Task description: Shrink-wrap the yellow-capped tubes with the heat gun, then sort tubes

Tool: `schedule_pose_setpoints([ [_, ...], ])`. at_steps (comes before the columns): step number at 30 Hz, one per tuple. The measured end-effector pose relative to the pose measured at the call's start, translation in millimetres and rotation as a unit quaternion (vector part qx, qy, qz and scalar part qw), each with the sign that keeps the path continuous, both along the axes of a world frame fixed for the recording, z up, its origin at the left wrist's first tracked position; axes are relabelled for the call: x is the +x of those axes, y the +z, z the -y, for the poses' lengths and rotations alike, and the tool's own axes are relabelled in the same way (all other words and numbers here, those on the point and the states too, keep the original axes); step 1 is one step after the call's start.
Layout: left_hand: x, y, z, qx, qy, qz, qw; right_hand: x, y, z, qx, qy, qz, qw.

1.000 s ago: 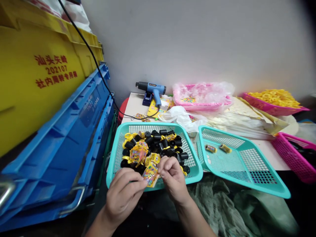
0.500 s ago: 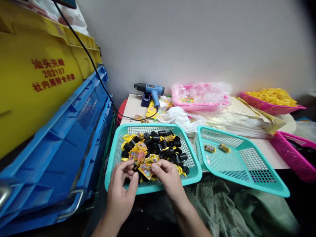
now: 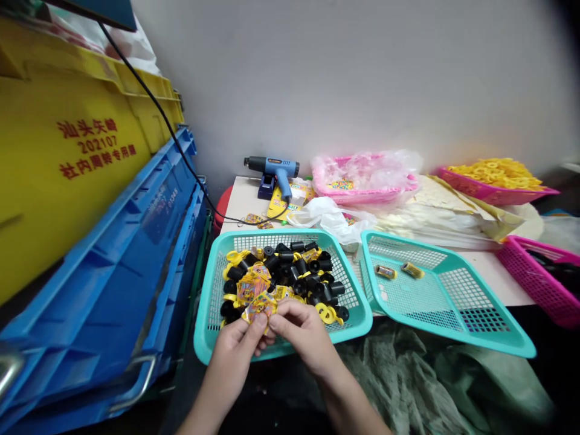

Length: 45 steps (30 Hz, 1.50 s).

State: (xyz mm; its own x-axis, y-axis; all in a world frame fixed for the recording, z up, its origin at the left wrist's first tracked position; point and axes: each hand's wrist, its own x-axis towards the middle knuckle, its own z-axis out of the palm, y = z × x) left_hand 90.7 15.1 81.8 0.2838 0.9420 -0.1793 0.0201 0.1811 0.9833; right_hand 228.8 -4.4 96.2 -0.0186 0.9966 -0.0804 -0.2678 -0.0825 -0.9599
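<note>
Mid-handling of one printed yellow label (image 3: 258, 306). Pinched from both sides: thumb and fingertips of left hand (image 3: 235, 350) closed on its left part, thumb and forefinger of right hand (image 3: 304, 329) closed on its right part, no spread fingers, nothing else held. Sitting just over the near rim of the left teal basket (image 3: 205, 338), right beside the loose label pile (image 3: 251, 285); touching the pile or not, cannot tell.

Judging from the grip: fine two-handed work on thin, floppy stock. For any next move: keep the pinch light, keep the label flat, lift clear of the rim before going sideways, avoid raking the heap of black tubes (image 3: 312, 279) and yellow rings (image 3: 325, 313) just ahead of the knuckles.

Edges and room:
- Left: tight. Blue crate (image 3: 113, 272) wall close beside the basket, metal handle (image 3: 136, 377) near the left forearm.
- Right: second teal basket (image 3: 453, 347) just beside, rims nearly touching; mostly bare mesh, only two small wrapped pieces (image 3: 386, 272) at the far end.
- Ahead: beyond the heap, white bag (image 3: 326, 212), heat gun (image 3: 272, 169) with black cable (image 3: 172, 136) trailing onto the table (image 3: 240, 199); cluttered, well apart from the hands.
- Near side: green cloth (image 3: 408, 374) below the baskets, free room toward the body
</note>
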Motion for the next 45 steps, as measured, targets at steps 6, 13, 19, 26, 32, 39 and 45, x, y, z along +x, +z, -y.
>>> schedule_pose_setpoints([
  [6,-9.2,2.5,-0.8,0.431,0.197,-0.198,0.858,-1.9,-7.5,-1.7,0.062,-0.111,0.235,0.964],
  [13,-23.8,11.4,-20.3,0.475,0.0,-0.2,0.857,5.6,-3.1,-0.5,0.205,-0.02,0.451,0.869],
  [19,-20.8,6.4,-16.5,0.485,0.033,-0.245,0.839,1.0,-7.4,-3.0,0.205,-0.06,0.561,0.8],
  [26,-15.6,12.3,-13.2,0.517,0.115,-0.255,0.809,-8.6,-7.8,-4.7,0.081,-0.076,0.477,0.872],
  [32,-21.2,8.9,-15.8,0.528,0.051,-0.212,0.821,-2.9,-8.0,-5.3,0.14,-0.128,0.413,0.891],
  [39,-25.9,5.4,-24.0,0.379,0.073,-0.219,0.896,1.9,-12.7,-1.9,0.173,-0.099,0.394,0.897],
  [45,-22.1,9.9,-27.0,0.247,0.017,-0.157,0.956,0.3,-6.0,1.2,0.225,-0.077,0.407,0.882],
])
